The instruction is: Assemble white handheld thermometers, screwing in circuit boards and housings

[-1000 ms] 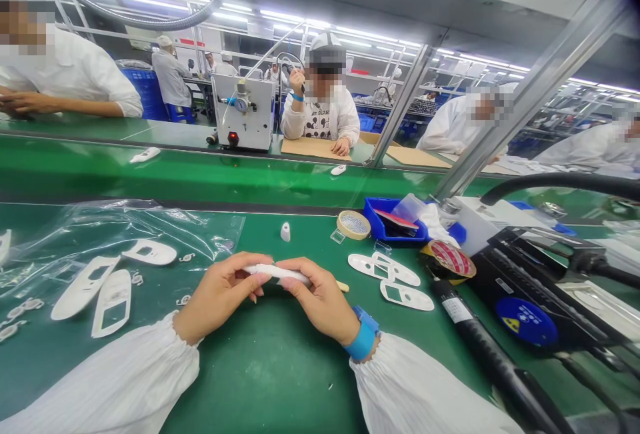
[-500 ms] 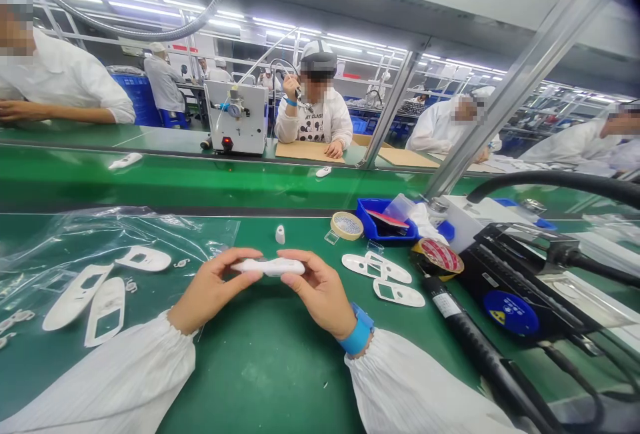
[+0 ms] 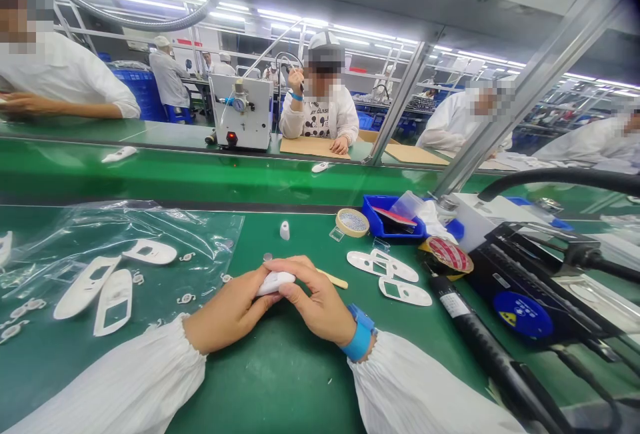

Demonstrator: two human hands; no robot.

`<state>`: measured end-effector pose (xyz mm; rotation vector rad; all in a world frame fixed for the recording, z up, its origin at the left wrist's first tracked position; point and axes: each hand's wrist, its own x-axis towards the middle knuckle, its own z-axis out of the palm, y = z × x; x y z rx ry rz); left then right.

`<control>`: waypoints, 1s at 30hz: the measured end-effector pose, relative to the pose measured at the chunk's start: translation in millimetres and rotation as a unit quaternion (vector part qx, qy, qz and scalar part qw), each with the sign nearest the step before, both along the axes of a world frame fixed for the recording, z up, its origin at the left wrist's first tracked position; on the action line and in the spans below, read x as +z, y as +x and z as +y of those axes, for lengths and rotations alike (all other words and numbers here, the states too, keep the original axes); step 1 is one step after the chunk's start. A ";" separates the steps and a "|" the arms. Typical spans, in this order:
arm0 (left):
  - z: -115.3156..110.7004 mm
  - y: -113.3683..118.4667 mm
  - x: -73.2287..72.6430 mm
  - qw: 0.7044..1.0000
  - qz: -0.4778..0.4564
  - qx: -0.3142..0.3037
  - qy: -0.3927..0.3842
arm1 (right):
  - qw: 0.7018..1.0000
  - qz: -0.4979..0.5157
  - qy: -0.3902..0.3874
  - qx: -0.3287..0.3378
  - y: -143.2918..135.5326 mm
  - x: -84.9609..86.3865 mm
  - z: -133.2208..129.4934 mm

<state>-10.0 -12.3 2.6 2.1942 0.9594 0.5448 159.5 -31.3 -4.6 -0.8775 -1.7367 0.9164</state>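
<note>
Left hand (image 3: 236, 309) and right hand (image 3: 317, 302) both on one white housing (image 3: 275, 283), fingers closed around it, right thumb at the front. Housing is over the table (image 3: 265, 381), short of its far edge. White cap (image 3: 285, 231) upright beyond, nearer that edge. Yellow stick (image 3: 336, 279) just beside right hand. Blue bin (image 3: 400, 229) at far edge, right of cap.

Long tube lights (image 3: 150, 3) shine in rows over the far hall. A green bench (image 3: 260, 381) fills the near side, with a green belt (image 3: 225, 177) beyond, then a far bench (image 3: 165, 131). Metal posts (image 3: 403, 97) slant at right; a blue bin (image 3: 145, 91) stands far left.
</note>
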 end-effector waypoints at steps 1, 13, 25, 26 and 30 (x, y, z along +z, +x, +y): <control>-1.6 0.4 -1.2 1.000 -0.004 -0.001 0.006 | 1.000 0.010 0.003 0.000 -1.2 0.8 -1.4; -9.0 6.5 6.7 0.992 0.087 0.070 0.057 | 0.995 0.086 -0.016 -0.048 -14.2 -8.7 -2.6; -0.2 6.3 1.8 0.955 -0.160 0.247 0.026 | 0.970 0.094 -0.027 -0.223 3.2 -4.4 3.6; -2.4 11.0 3.5 0.946 -0.214 0.232 -0.077 | 0.967 0.079 0.003 -0.241 3.4 -3.1 0.9; -12.1 32.7 8.3 0.804 -0.395 0.131 -0.425 | 0.972 -0.056 0.127 -0.191 -5.2 1.8 -22.1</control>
